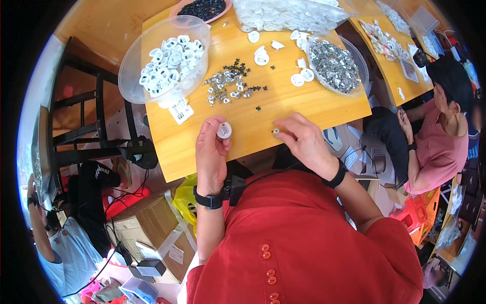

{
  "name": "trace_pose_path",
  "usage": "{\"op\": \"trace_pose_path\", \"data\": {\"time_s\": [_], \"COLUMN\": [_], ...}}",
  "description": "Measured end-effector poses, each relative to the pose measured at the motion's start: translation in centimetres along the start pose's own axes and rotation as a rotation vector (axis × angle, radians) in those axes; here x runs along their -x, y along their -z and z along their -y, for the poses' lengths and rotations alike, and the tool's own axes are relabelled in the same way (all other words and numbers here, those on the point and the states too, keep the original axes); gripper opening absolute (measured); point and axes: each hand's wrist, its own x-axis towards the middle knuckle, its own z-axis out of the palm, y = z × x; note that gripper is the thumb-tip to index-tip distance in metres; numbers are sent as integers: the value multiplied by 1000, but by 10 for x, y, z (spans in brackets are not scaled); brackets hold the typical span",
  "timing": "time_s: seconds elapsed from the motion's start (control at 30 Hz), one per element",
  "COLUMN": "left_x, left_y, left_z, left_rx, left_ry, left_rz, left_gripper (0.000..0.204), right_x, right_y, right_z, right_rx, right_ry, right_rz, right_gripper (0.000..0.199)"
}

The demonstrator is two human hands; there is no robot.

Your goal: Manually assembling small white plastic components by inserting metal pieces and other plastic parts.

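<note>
My left hand (pixel 209 149) is closed on a round white plastic cap (pixel 224 130), its flat face turned up between thumb and fingers. To the right, my right hand (pixel 308 142) pinches a small shiny metal part (pixel 276 131) between thumb and forefinger. Both hands are over the near edge of the wooden table (pixel 329 112). Beyond them lies a loose pile of small metal parts (pixel 218 85), with little black cross-shaped pieces (pixel 237 67) mixed in at its far side. A single black piece (pixel 258 108) sits apart, closer to my hands.
A clear tub (pixel 126 66) of white caps stands left; another tub (pixel 362 66) holds metal parts. Behind are a pink bowl (pixel 174 9) of black pieces and a bin of white parts (pixel 293 17). People sit at left (pixel 76 253) and right (pixel 440 157).
</note>
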Motion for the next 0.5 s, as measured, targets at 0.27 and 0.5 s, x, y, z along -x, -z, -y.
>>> {"op": "trace_pose_path", "data": {"time_s": [0.27,0.5], "left_x": [8,15], "left_y": [-9,-34], "left_z": [4,11], "left_rx": [-206,-282], "left_ry": [1,74], "left_rz": [-46,131], "left_gripper": [19,14], "right_x": [-13,-33], "right_y": [-15,-16], "right_z": [-2,18], "right_rx": [154,-984], "right_ry": [81,-392], "right_rz": [20,165], "right_gripper": [9,18]}}
